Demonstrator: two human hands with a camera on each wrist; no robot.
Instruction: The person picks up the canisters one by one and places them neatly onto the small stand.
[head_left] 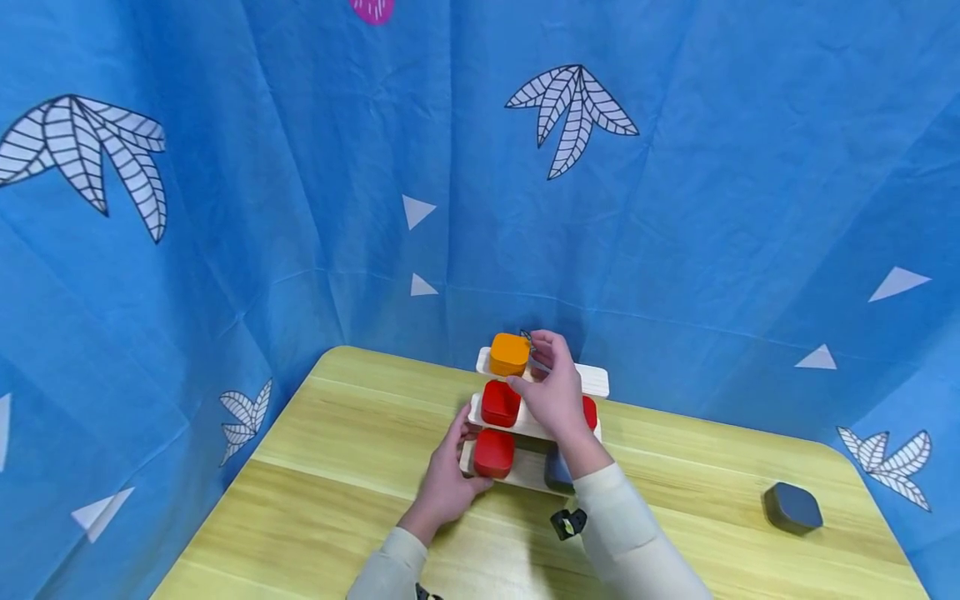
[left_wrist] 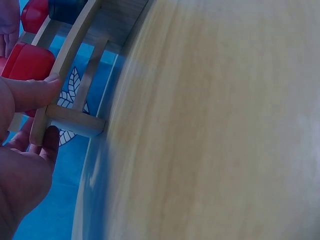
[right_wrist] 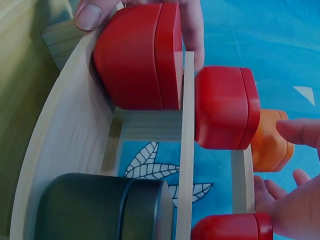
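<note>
A tiered wooden rack (head_left: pixel 528 473) bears jars with rounded corners. My left hand (head_left: pixel 444 485) grips the rack's lower left end; in the left wrist view its thumb (left_wrist: pixel 37 92) lies over the wooden rail and its fingers curl beneath. My right hand (head_left: pixel 557 392) is over the upper tiers with parted, slightly bent fingers, right beside an orange jar (head_left: pixel 509 354) on the top tier. Red jars (head_left: pixel 500 403) sit at both ends of the middle tier, the right one partly hidden by my right hand. The bottom tier holds another red jar (right_wrist: pixel 137 60) and a dark jar (right_wrist: pixel 100 210).
A dark jar (head_left: pixel 793 508) stands apart on the right part of the wooden table (head_left: pixel 330 433). Behind the table hangs a blue cloth (head_left: pixel 480 167) with white leaf prints, close to the rack's back.
</note>
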